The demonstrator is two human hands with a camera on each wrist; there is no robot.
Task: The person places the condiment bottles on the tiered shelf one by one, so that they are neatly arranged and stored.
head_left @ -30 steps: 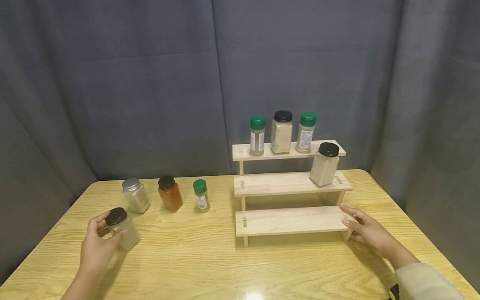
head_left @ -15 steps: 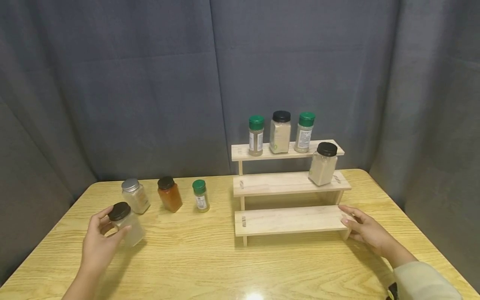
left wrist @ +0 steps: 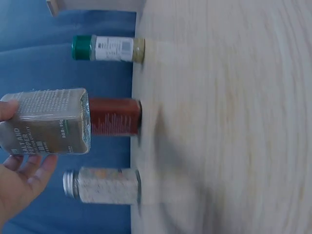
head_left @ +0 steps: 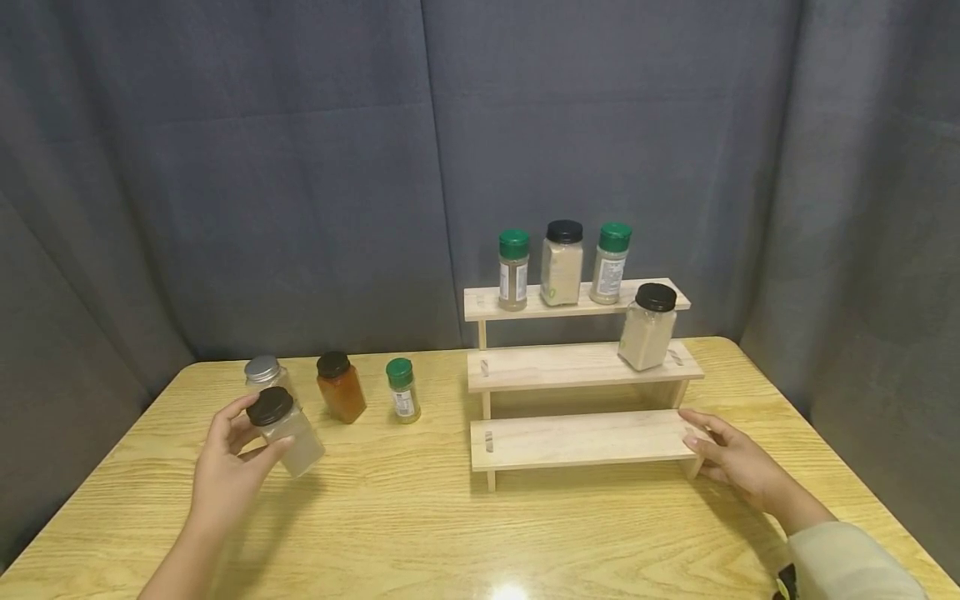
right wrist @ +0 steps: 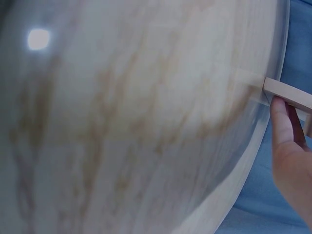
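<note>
My left hand [head_left: 232, 467] grips a clear square spice jar [head_left: 294, 442] with a black lid, tilted and held above the table. In the left wrist view, this jar [left wrist: 46, 122] carries the words "salt and pepper"; its base is clear of the tabletop. Behind it stands a silver-lidded jar [head_left: 258, 379], partly hidden. To the right are a black-lidded jar of reddish-brown spice [head_left: 342, 393] and a small green-capped bottle [head_left: 405, 402]. My right hand [head_left: 738, 467] holds the right end of the lowest step of a three-tier wooden rack [head_left: 577, 440].
On the rack's top step stand a green-capped bottle [head_left: 513, 279], a black-lidded jar [head_left: 562, 271] and another green-capped bottle [head_left: 611, 271]. A black-lidded jar [head_left: 647, 333] sits at the right of the middle step. Grey curtains [head_left: 300, 167] hang behind and beside the wooden table [head_left: 390, 533].
My left hand has carried the salt and pepper jar up and to the right, now overlapping the silver-lidded jar in the head view. The right hand stays at the rack's end.
</note>
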